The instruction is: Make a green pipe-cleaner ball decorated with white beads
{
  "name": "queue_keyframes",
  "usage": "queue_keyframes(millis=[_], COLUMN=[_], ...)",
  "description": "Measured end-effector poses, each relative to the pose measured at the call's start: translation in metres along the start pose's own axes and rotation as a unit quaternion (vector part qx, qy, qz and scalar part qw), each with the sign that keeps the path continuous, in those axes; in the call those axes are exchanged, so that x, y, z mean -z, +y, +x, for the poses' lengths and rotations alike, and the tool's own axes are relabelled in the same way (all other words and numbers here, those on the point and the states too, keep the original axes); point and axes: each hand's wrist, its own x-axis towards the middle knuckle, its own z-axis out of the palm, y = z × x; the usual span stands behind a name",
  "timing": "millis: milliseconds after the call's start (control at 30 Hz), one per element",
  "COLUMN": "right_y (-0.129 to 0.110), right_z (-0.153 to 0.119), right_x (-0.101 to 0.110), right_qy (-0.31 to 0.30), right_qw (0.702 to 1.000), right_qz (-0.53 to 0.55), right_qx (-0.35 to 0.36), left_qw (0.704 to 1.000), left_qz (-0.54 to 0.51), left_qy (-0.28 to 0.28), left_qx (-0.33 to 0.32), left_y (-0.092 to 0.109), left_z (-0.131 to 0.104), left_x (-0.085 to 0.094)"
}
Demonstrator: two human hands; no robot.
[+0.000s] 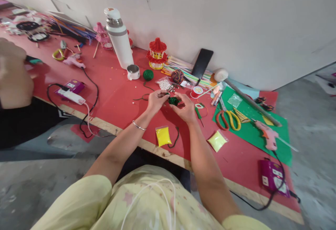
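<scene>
Over the middle of the red table, a small dark green piece [173, 100], seemingly yarn, lies between my two hands. My left hand [156, 101] pinches its left end with thumb and fingertips. On the other side my right hand [186, 107] holds the piece between thumb and fingers. Dark green yarn [141, 97] lies on the table left of my hands, near a green yarn ball [148, 74]. A yellow packet [163, 136] rests nearer to me, with a short dark strand beside it. The green-handled tool [198, 114] is just right of my right hand.
A white bottle [120, 43], steel cup [133, 72] and red pagoda model [157, 53] stand behind. Scissors [228, 118] and a glue gun [266, 134] lie right, on green sheet [282, 146]. Another person's arm [14, 72] is at left, near purple power box [70, 87].
</scene>
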Motion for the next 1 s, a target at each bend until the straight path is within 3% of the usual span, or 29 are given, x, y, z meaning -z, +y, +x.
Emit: queue_keyframes(millis=[133,300,433,600,767,1000], right_y=[-0.004,-0.001,0.002,0.004,0.007,0.007], right_z=[0.001,0.001,0.0,-0.001,-0.001,-0.001], right_x=[-0.002,-0.006,-0.007,-0.007,-0.009,-0.009], right_qy=[0.025,0.014,0.018,0.045,0.048,0.039], right_qw=[0.999,0.998,0.997,0.995,0.993,0.998], right_qz=[-0.03,-0.058,-0.077,-0.085,-0.107,-0.057], right_qx=[0.015,-0.001,-0.004,-0.014,-0.015,0.001], left_qw=[1.0,1.0,0.997,0.979,0.978,0.976], left_qz=[0.012,0.006,-0.055,-0.163,-0.144,-0.159], left_qy=[0.001,-0.018,-0.021,-0.071,-0.09,-0.058], left_qx=[-0.004,-0.005,0.051,0.104,0.117,0.136], left_y=[0.001,0.002,0.005,0.008,0.005,0.008], left_z=[-0.001,-0.004,-0.005,-0.006,-0.009,-0.007], left_x=[0.0,-0.003,-0.003,-0.002,-0.005,-0.002])
